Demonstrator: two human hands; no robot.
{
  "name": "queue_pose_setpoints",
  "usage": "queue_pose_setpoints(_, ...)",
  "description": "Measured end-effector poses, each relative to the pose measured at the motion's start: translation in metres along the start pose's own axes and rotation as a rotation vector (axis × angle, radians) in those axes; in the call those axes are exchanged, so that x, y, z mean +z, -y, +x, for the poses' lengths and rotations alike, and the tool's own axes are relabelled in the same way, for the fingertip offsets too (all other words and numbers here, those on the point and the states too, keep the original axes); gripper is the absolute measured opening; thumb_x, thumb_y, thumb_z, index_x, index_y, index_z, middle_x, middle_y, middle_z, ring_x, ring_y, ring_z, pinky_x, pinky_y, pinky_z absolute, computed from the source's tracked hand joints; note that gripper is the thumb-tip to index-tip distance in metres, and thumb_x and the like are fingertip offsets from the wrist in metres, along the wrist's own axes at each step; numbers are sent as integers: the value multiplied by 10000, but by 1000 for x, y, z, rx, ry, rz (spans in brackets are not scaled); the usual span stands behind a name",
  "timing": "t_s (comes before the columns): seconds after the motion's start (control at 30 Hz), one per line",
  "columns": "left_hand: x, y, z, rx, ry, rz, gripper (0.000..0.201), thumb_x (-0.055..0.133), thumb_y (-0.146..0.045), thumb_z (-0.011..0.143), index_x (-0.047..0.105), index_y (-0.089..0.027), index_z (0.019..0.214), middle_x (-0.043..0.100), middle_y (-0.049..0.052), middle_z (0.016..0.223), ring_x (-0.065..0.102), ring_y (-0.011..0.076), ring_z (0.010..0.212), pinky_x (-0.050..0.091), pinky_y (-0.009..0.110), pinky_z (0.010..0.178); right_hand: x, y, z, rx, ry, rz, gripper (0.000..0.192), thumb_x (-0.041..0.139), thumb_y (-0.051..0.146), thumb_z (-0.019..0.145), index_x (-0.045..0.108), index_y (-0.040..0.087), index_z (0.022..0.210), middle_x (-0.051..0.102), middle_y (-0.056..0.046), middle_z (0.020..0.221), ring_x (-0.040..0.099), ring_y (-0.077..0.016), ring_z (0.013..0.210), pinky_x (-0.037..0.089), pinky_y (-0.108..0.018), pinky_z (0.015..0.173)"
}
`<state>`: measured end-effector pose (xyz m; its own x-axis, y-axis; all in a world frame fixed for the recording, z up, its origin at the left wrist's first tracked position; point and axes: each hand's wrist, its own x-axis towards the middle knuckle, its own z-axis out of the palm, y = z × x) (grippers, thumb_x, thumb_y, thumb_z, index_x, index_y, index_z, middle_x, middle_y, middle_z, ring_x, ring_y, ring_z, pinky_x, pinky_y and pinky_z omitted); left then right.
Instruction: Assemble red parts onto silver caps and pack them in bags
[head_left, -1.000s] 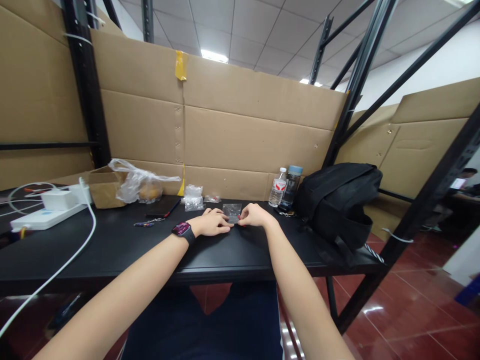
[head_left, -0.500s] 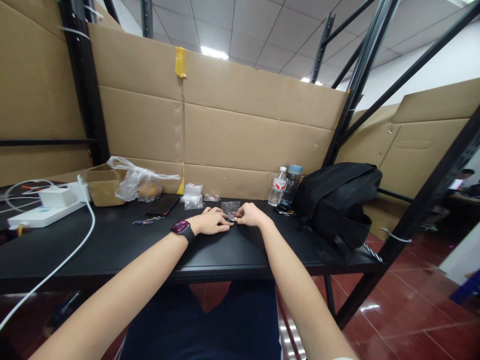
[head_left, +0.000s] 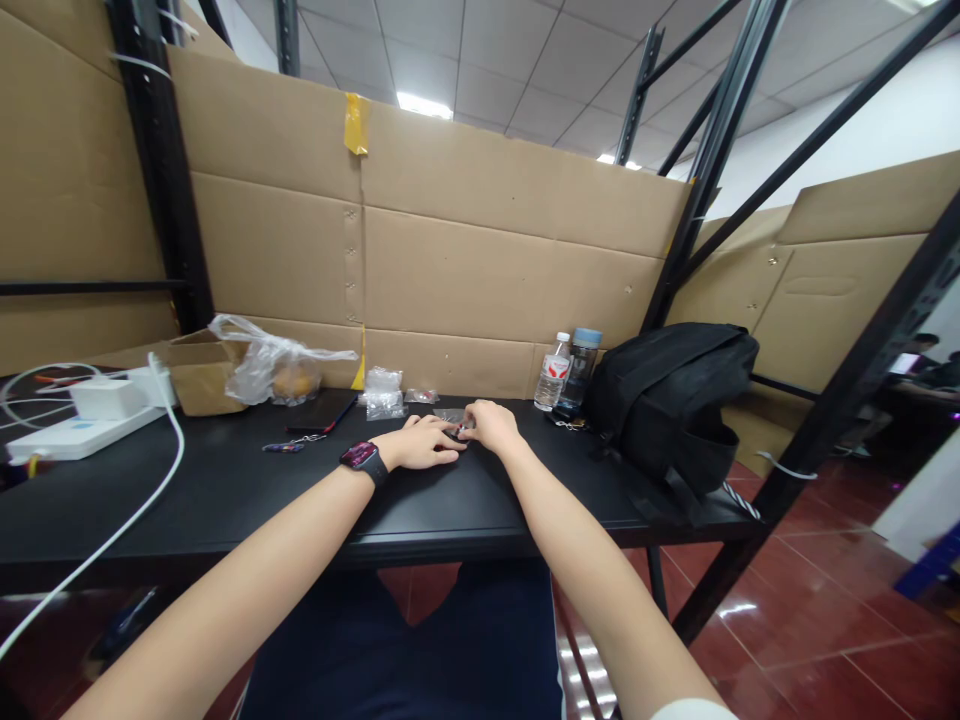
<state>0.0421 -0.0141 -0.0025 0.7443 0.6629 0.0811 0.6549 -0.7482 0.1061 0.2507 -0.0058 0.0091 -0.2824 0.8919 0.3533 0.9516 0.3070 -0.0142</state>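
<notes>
A small clear plastic bag (head_left: 448, 414) lies on the black table top in front of me, partly covered by both hands. My left hand (head_left: 422, 443) rests palm down beside it, its fingers stretched out and its fingertips and thumb at the bag's near edge. A dark watch (head_left: 364, 457) is on that wrist. Over the bag's right side, my right hand (head_left: 491, 426) is closed in a pinch. A tiny red and dark piece shows between the two hands, too small to name, and the right fingertips hide the rest.
Several small clear packets (head_left: 384, 393) lie behind my left hand, near a phone (head_left: 321, 412) and a small keychain (head_left: 283, 447). On the left are a power strip (head_left: 71, 438), a cardboard box (head_left: 206, 375) and a tied plastic bag (head_left: 274, 370). Bottles (head_left: 553, 373) and a black backpack (head_left: 667, 400) stand right.
My right hand has shifted slightly left and forward, over the bag, so less of the bag shows. My left hand stays in nearly the same place.
</notes>
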Motion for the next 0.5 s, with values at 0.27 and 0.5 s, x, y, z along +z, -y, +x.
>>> queue_pose_setpoints(0.27,-1,0,0,-27,2,-16,448,431,-578,985,630,-448,1365,405,25,1624,303,383,1463,204,645,1150,-2,8,2,63,7,-64,323,835,479,785,677,242,937,733,-54,1051,695,-232,967,458,-277,758)
queue_pose_setpoints(0.5,-4,-4,0,-22,-8,-3,426,429,-532,992,651,-440,1343,437,4,1603,337,371,1434,231,629,1142,-4,8,-1,66,-1,-35,295,747,396,892,587,283,1113,719,-39,1124,698,-219,961,445,-278,748)
